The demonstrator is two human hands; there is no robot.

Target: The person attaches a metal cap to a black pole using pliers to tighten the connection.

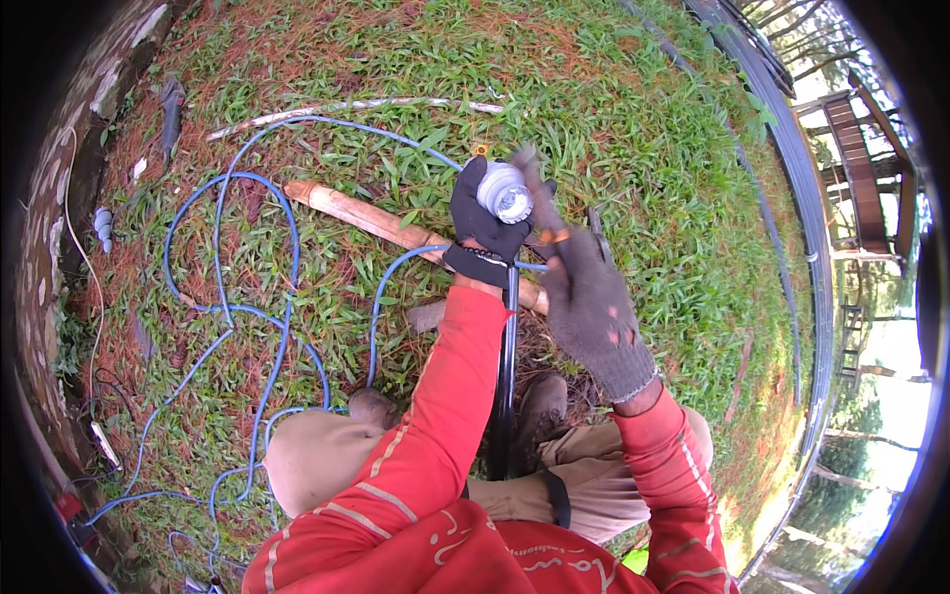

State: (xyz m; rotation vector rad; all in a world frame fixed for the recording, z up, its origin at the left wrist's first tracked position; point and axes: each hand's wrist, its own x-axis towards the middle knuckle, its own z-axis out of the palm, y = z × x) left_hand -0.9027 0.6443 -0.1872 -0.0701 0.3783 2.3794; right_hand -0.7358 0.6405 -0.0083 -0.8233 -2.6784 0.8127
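Left hand (485,226), black-gloved, grips the white lamp socket (505,192) atop the black pole (509,366) while your grey-gloved right hand (592,315) clasps an orange-banded tool (547,213) beside it; a slip could gouge the socket or nick the blue cable (287,297).

- An outdoor yard or garden plot: green grass (614,119) mixed with dry reddish needles covers the ground.
- A blue hose (223,297) loops loosely across the turf, beside a cut wooden log (366,216).
- A stone wall (45,247) borders the left edge.
- A dark fence (807,228), a wooden structure (861,168) and tree trunks stand at right.
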